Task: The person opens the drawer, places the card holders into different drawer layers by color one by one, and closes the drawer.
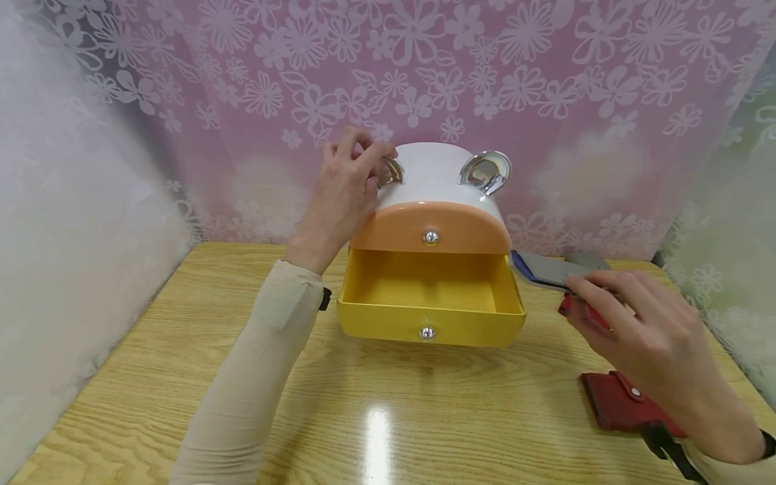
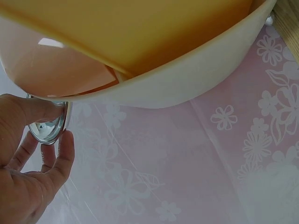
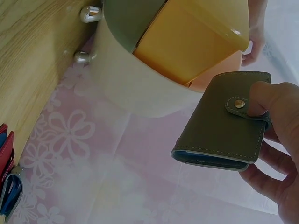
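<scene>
In the head view my left hand [image 1: 348, 178] holds the left chrome ear [image 1: 391, 172] of a white, rounded drawer box [image 1: 433, 168]. The left wrist view has my thumb and fingers around that ear [image 2: 49, 128]. The box's orange upper drawer [image 1: 388, 229] is closed, while its yellow lower drawer [image 1: 376, 322] is pulled out and bare inside. To the right of that drawer, my right hand [image 1: 645, 330] pinches a grey snap-strap card wallet [image 1: 548, 269] off the table. In the right wrist view my thumb presses near the snap of the wallet [image 3: 219, 116].
A red wallet [image 1: 621, 401] with a snap lies on the wooden table [image 1: 303, 411] below my right hand. Partly hidden behind that hand are another red wallet [image 1: 591, 313] and a grey item [image 1: 588, 261]. A pink floral cloth [image 1: 291, 114] hangs behind the box.
</scene>
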